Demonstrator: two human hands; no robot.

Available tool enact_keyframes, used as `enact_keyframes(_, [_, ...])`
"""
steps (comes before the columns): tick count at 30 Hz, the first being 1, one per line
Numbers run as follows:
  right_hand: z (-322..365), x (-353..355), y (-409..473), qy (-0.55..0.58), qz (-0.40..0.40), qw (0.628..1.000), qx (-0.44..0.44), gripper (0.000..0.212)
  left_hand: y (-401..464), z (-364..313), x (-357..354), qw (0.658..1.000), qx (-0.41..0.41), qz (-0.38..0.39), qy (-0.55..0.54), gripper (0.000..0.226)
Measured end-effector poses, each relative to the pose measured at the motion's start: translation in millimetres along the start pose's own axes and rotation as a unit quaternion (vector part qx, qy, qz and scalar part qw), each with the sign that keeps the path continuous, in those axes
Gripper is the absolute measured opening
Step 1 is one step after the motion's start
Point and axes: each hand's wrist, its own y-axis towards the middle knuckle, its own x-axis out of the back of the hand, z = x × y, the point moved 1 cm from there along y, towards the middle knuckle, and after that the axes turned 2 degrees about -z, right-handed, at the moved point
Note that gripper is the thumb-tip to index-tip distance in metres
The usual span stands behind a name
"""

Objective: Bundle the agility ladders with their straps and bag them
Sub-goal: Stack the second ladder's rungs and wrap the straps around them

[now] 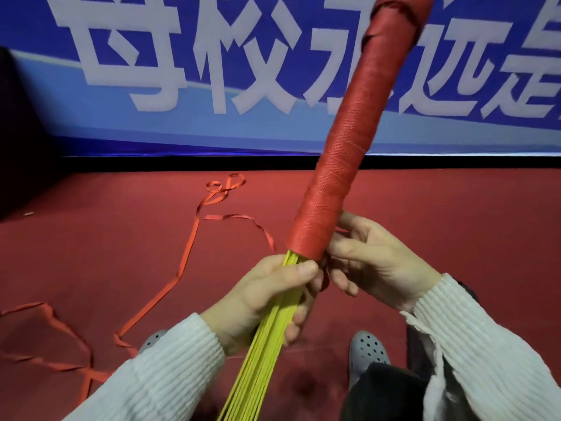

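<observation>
A bundle of thin yellow ladder rungs (267,344) runs from bottom centre up to the right. Its upper length is wound tightly in red strap (352,126), forming a long red roll that reaches the top edge. My left hand (267,299) grips the bare yellow rungs just below the red winding. My right hand (370,259) sits at the lower end of the winding with its fingers curled against it and a bit of red strap between the fingers. What exactly it pinches is partly hidden.
Loose red strap (188,253) trails in loops over the red carpet (455,214) to the left. A blue banner (182,86) with large white characters stands behind. Grey perforated shoes (368,350) and a dark bag or garment (391,387) lie below my hands.
</observation>
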Motion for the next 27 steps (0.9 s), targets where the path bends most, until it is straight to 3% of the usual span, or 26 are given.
enact_keyframes(3, [0, 2, -5, -0.007, 0.020, 1.000, 0.006, 0.037, 6, 5, 3, 0.996, 0.026, 0.069, -0.044, 0.085])
enact_keyframes(5, [-1, 2, -3, -0.037, -0.025, 0.999, 0.030, 0.029, 12, 4, -1, 0.999, 0.013, 0.013, -0.049, 0.105])
enact_keyframes(6, [-1, 2, -1, -0.054, -0.060, 0.996, 0.039, 0.026, 14, 3, -3, 0.999, -0.005, -0.043, -0.024, 0.098])
enact_keyframes(7, [-1, 3, 0, -0.073, -0.096, 0.992, 0.046, 0.023, 16, 4, -5, 0.995, -0.022, -0.098, 0.019, 0.075])
enact_keyframes(9, [-3, 5, 2, -0.115, -0.151, 0.981, 0.044, 0.017, 15, 5, -12, 0.979, -0.056, -0.151, 0.124, 0.027])
enact_keyframes(10, [-3, 5, 3, -0.143, -0.172, 0.974, 0.039, 0.013, 15, 9, -13, 0.972, -0.067, -0.166, 0.153, 0.019])
enact_keyframes(14, [1, 11, 5, -0.317, -0.243, 0.915, 0.049, 0.005, 21, 15, -7, 0.949, -0.056, -0.270, 0.152, 0.014])
enact_keyframes(17, [1, 13, 5, -0.348, -0.265, 0.899, 0.032, 0.034, 20, 11, 0, 0.943, -0.057, -0.303, 0.128, 0.020])
enact_keyframes(20, [-3, 8, 9, -0.225, -0.265, 0.937, 0.009, 0.043, 16, 8, -1, 0.946, -0.054, -0.298, 0.116, 0.020])
enact_keyframes(23, [-3, 7, 9, -0.098, -0.219, 0.971, 0.010, 0.023, 12, 4, -10, 0.962, -0.036, -0.257, 0.085, 0.016])
enact_keyframes(25, [-2, 12, 7, -0.100, -0.190, 0.976, 0.034, 0.014, 10, 1, -12, 0.976, -0.025, -0.210, 0.056, 0.016])
enact_keyframes(27, [-4, 16, 6, -0.106, -0.147, 0.983, 0.038, 0.027, 9, 0, -11, 0.990, -0.002, -0.138, 0.010, 0.018])
